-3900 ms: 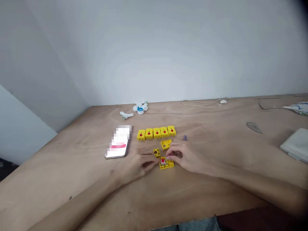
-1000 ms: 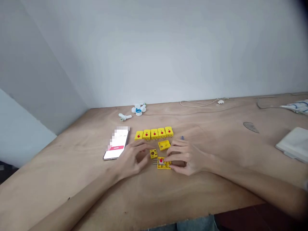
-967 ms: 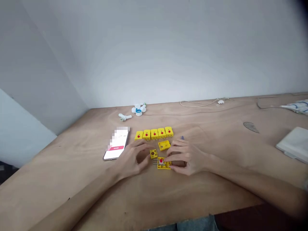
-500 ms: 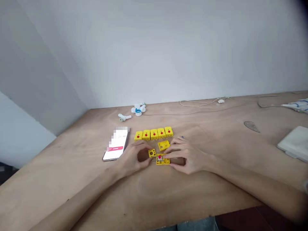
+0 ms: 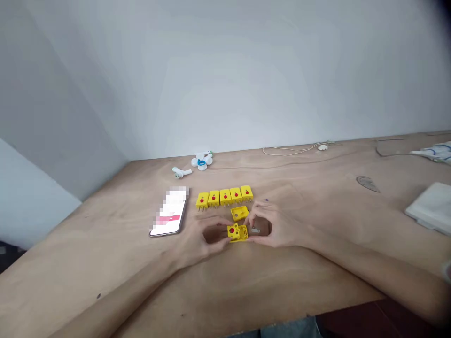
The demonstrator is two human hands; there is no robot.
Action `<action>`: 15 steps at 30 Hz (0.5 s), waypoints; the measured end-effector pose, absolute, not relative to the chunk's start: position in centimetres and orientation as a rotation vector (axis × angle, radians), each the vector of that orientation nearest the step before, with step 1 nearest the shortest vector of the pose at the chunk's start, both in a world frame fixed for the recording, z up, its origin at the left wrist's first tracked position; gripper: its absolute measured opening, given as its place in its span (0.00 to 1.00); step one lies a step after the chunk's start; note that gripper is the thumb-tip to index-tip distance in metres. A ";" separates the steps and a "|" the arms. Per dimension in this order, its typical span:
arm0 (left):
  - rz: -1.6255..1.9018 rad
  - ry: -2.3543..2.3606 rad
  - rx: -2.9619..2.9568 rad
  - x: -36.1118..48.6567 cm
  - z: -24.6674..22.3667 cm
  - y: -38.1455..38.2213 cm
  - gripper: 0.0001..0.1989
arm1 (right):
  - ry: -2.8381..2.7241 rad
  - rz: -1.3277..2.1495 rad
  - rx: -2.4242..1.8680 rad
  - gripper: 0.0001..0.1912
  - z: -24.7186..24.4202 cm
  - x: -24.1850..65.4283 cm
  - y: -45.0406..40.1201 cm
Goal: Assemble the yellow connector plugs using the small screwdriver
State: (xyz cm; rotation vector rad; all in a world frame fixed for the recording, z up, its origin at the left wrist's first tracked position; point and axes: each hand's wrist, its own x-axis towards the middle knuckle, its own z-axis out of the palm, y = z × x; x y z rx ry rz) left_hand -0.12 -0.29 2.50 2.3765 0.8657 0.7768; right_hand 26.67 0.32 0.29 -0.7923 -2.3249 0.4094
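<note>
1. Yellow two-pin connector (image 5: 238, 233) is held low over the wooden table (image 5: 282, 281), at the centre of the work area, between both hands. A red dot is seen on its left part; its other parts are partly hidden by fingers.
2. Grasping is done by the left hand (image 5: 201, 236), whose fingertips are closed on the connector's left end from the 9 o'clock side.
3. Grasping is also done by the right hand (image 5: 276, 226), whose fingers are pressed on the connector's right end from 3 o'clock. A small brownish piece with a metal spot (image 5: 260, 227) is seen beside these fingers; what it is cannot be told.
4. An open yellow half-shell (image 5: 239, 213) is lying at 12 o'clock, just beyond the hands.
5. Five finished yellow connectors (image 5: 224, 197) are lined up side by side at 12 o'clock, beyond the half-shell, with red dots upward and pins toward the person.
6. A smartphone (image 5: 168, 211), its screen pixelated, is placed at 10 o'clock, near the left hand.
7. White plastic fittings (image 5: 200, 162) are lying farther off at 11 o'clock, and a white cable (image 5: 289, 150) at 1 o'clock. A white flat pad (image 5: 431, 209) is set well apart at 3 o'clock.
</note>
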 end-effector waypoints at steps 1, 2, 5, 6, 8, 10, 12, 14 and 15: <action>0.773 0.851 2.378 0.0 2.4 -0.3 0.11 | -2.330 0.420 -0.804 0.14 0.3 26.6 0.3; 0.768 0.834 2.379 0.1 2.3 -0.3 0.11 | -2.330 0.428 -0.817 0.14 0.3 26.6 0.3; 0.758 0.811 2.369 0.1 2.2 -0.2 0.11 | -2.338 0.449 -0.833 0.13 0.2 26.6 0.3; 0.753 0.819 2.358 0.1 2.2 -0.2 0.12 | -2.341 0.457 -0.834 0.13 0.2 26.6 0.3; 0.739 0.845 2.335 0.1 2.1 -0.3 0.12 | -2.347 0.472 -0.836 0.13 0.2 26.6 0.3; 0.714 0.875 2.316 0.1 2.1 -0.3 0.13 | -2.349 0.481 -0.832 0.13 0.2 26.6 0.3; 0.705 0.895 2.313 0.1 2.2 -0.4 0.14 | -2.348 0.478 -0.826 0.13 0.2 26.5 0.3; 0.704 0.894 2.314 0.2 2.2 -0.3 0.15 | -2.348 0.471 -0.826 0.12 0.2 26.5 0.2; 0.709 0.883 2.316 0.2 2.2 -0.3 0.15 | -2.346 0.467 -0.830 0.12 0.2 26.5 0.2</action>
